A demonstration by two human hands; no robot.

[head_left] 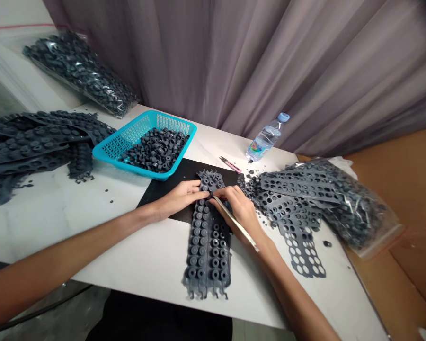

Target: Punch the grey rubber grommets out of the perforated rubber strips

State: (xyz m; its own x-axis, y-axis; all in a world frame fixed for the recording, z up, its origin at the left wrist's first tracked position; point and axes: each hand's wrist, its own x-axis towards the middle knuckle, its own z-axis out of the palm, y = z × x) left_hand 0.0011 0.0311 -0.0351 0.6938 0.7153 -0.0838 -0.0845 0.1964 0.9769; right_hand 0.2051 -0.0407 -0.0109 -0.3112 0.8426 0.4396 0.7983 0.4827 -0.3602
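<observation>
A dark grey moulded rubber sheet [201, 241] with rows of round, ring-like parts lies lengthwise in front of me, its far end over a black mat [163, 195]. My left hand [181, 196] is closed at the sheet's left edge, thumb and fingers at a small black rubber part [210, 194]. From the right, my right hand [239, 203] grips a slim pale tool [239, 226] that looks like tweezers. Its tip meets the same small part, close to my left thumb. Fingers partly hide the contact point.
Loose rubber parts fill a blue basket [110, 160]. More sheets [24, 142] and a bagful of parts [81, 71] lie left. Right are punched-out sheets [301, 189], a plastic bag [365, 218], scraps, pink-handled snips [230, 165] and a water bottle [266, 139].
</observation>
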